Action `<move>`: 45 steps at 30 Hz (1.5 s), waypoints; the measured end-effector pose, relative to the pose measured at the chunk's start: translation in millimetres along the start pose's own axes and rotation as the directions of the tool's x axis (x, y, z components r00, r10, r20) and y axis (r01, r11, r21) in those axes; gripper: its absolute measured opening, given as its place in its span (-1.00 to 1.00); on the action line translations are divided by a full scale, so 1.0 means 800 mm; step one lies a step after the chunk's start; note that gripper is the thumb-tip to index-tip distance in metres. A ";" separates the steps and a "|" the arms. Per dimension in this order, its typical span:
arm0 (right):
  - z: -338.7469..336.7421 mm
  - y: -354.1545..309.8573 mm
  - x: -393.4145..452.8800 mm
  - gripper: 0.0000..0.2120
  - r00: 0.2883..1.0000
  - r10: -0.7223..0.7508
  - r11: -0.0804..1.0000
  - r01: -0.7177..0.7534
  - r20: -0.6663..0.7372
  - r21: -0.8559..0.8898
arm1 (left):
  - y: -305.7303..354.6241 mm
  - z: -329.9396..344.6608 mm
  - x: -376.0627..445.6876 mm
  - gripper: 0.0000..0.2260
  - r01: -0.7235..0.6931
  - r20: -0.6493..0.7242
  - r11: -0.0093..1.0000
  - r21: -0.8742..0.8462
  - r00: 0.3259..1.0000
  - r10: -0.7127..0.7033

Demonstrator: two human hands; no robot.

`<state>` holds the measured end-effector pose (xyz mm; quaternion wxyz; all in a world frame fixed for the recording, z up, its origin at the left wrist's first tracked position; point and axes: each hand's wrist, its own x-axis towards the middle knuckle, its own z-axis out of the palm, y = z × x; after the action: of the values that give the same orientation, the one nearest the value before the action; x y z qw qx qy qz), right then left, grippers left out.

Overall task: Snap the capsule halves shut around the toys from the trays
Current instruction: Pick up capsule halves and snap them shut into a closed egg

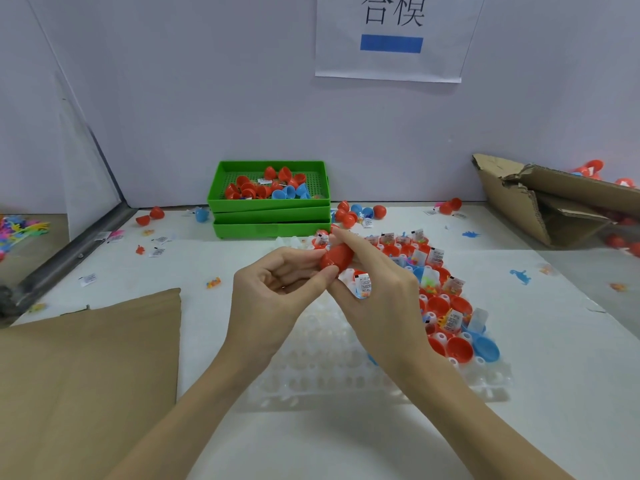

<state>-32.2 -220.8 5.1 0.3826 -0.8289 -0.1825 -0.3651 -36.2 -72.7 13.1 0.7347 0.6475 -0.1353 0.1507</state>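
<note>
**Where things lie on the table**

The clear tray (346, 368) lies at the table's (554, 393) middle; capsule halves (446, 327) and packets fill its right part. Behind it stand stacked bins (270, 216), the top one holding loose capsules (266, 188). Both hands, left (273, 292) and right (377, 289), meet above the tray around one capsule (336, 259). A cardboard sheet (86, 368) lies left; a torn carton (550, 199) sits at far right.

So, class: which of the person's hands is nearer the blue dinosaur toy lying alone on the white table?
Right. The right hand is nearer the blue dinosaur toy, which lies off to its right. The left hand is farther, beyond the red capsule both hands hold.
</note>
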 end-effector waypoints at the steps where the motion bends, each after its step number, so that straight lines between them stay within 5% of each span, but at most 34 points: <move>1: 0.000 0.001 0.000 -0.49 1.000 0.001 1.000 -0.001 0.003 -0.005 | 0.000 0.000 0.000 -0.75 -0.002 0.002 1.000 0.004 1.000 0.002; 6: 0.003 -0.001 -0.003 -0.45 1.000 0.031 0.999 -0.031 0.004 -0.020 | 0.000 -0.002 0.000 -0.77 -0.006 0.005 1.000 0.022 1.000 0.006; 11: 0.009 -0.003 -0.006 -0.42 0.984 0.169 0.973 -0.174 0.047 0.150 | -0.002 -0.001 0.000 -0.79 0.009 -0.010 0.999 0.042 1.000 -0.009; 22: 0.009 -0.002 -0.008 -0.31 0.986 0.150 0.985 -0.155 0.076 0.069 | -0.007 -0.001 0.000 -0.77 -0.014 0.010 0.996 0.089 1.000 0.013; 45: 0.003 0.001 0.000 -0.63 0.983 0.071 0.993 -0.086 0.169 0.085 | -0.014 -0.004 0.003 -0.75 0.053 0.022 0.998 0.023 0.998 -0.054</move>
<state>-30.6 -219.4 3.4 0.4179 -0.8444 -0.1975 -0.2709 -30.1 -70.4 3.6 0.7295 0.6607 -0.1246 0.1251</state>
